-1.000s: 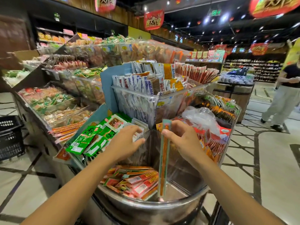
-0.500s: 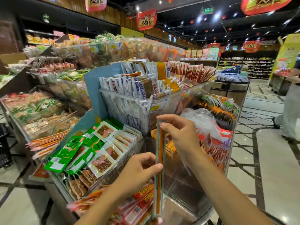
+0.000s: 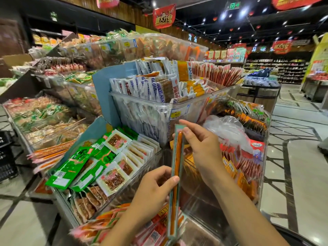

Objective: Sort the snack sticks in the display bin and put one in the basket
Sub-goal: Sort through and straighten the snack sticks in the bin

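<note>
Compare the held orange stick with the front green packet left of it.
The long orange snack stick in clear wrapper is thin; the flat green foil packet is broader, shorter. The stick stands nearly upright, pinched by left hand and right hand; the packet lies untouched. Both are sealed.

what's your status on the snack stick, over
Holding with both: right hand pinches the top, left hand grips mid-length. Orange snack stick upright over the display bin. Not yet in the black basket, far left.
</note>
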### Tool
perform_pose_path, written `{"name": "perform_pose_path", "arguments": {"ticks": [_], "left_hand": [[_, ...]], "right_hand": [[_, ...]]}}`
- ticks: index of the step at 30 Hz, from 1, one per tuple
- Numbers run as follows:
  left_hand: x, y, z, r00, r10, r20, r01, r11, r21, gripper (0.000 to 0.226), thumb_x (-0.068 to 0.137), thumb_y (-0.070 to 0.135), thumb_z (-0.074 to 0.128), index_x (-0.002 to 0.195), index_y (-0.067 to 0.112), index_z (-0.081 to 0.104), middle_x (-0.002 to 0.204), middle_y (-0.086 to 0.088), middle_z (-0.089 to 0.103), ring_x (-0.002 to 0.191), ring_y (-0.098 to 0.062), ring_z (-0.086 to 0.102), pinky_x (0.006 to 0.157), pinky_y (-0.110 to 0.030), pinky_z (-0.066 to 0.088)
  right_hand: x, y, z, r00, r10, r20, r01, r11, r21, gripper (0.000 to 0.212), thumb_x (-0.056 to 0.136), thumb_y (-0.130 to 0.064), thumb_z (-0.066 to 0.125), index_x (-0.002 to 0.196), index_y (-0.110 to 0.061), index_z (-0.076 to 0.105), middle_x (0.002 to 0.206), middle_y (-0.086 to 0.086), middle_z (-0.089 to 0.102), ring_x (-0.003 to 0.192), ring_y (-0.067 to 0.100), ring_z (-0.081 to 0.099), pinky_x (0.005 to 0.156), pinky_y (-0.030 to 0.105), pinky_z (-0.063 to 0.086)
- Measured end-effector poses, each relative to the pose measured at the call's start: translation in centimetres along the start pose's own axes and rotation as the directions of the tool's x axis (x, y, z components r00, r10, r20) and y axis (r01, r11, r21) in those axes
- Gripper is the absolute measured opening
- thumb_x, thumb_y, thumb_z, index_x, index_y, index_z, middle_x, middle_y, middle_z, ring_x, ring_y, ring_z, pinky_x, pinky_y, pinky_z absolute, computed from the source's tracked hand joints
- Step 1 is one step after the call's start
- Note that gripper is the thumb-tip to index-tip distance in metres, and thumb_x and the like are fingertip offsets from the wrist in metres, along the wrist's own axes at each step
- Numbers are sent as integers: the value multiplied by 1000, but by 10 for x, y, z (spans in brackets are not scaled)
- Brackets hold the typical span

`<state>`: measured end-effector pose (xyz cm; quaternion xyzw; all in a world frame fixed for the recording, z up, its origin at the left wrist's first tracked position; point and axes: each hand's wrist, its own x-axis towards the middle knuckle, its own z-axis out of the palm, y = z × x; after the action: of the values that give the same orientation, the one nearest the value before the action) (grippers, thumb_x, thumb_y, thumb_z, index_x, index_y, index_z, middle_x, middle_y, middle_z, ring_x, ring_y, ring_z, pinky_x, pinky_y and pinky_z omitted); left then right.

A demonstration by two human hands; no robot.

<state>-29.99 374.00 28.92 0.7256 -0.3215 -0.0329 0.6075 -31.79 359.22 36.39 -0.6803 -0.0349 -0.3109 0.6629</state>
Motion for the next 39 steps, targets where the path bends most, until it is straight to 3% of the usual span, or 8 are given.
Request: {"name": "perform_pose_path", "arguments": {"ticks": [2, 5, 7, 13, 20, 25, 28, 39], "left_hand": [[2, -2, -1, 999, -1, -41, 0, 1000, -22, 12, 99, 18, 62, 89, 17, 69, 74, -10, 58, 65, -13, 57, 59, -40, 53], [5, -4, -3, 995, -19, -102, 13, 998, -66, 17, 98, 17, 62, 89, 26, 72, 73, 8, 64, 68, -8, 62, 57, -32, 53], [5, -7, -3, 991, -45, -123, 36, 997, -75, 16, 98, 14, 63, 93, 25, 74, 77, 8, 69, 73, -8, 65, 57, -28, 52], [4, -13, -6, 989, -90, -120, 80, 993, -85, 6, 91, 14, 72, 89, 20, 75, 81, -8, 71, 72, -14, 65, 58, -28, 54], [1, -21, -9, 988, -145, -52, 143, 989, -42, 16, 81, 12, 82, 80, 24, 72, 75, 1, 70, 71, -17, 65, 64, -30, 54], [3, -15, -12, 980, -106, -171, 83, 987, -136, 8, 84, 7, 79, 86, 13, 73, 81, -12, 73, 71, -17, 69, 60, -28, 55], [2, -12, -13, 975, -105, -195, 75, 985, -154, 8, 83, 5, 78, 87, 12, 75, 80, -11, 74, 67, -15, 69, 57, -25, 54], [-3, -19, -13, 983, -182, -22, 178, 978, -104, 19, 75, 7, 86, 77, 19, 72, 74, -4, 72, 69, -17, 67, 71, -39, 58]], "right_hand": [[-4, 8, 0, 999, 14, 34, -15, 1000, 13, 22, 97, -15, 65, 110, -31, 71, 90, -6, 77, 78, 7, 68, 58, 22, 52], [-17, 30, 1, 995, -14, 101, 19, 999, -48, 9, 91, -12, 73, 93, -20, 77, 85, 2, 75, 75, 9, 66, 64, 28, 52], [-28, 46, 3, 991, -11, 131, 19, 998, -62, 5, 90, -12, 75, 87, -16, 77, 82, 6, 74, 75, 16, 67, 70, 35, 54], [-33, 55, 6, 998, -19, 54, 18, 1000, 12, 13, 90, -9, 72, 86, -19, 80, 83, 5, 74, 76, 13, 67, 69, 26, 54], [-29, 48, 1, 998, -19, -57, 25, 994, 109, 6, 86, -11, 72, 88, -13, 77, 57, -14, 60, 56, -1, 53, 58, 15, 44], [-35, 53, 1, 993, 28, 118, -30, 999, 16, 10, 86, -6, 76, 84, -15, 79, 80, 3, 76, 74, 13, 70, 68, 25, 54], [-37, 53, 2, 989, 28, 148, -28, 1000, -3, 11, 86, -4, 75, 83, -14, 78, 78, 4, 75, 72, 13, 70, 66, 23, 53], [-34, 54, -3, 996, -38, -85, 35, 999, -35, 11, 84, -9, 76, 90, -18, 79, 85, -2, 77, 79, 9, 71, 71, 17, 54]]}}
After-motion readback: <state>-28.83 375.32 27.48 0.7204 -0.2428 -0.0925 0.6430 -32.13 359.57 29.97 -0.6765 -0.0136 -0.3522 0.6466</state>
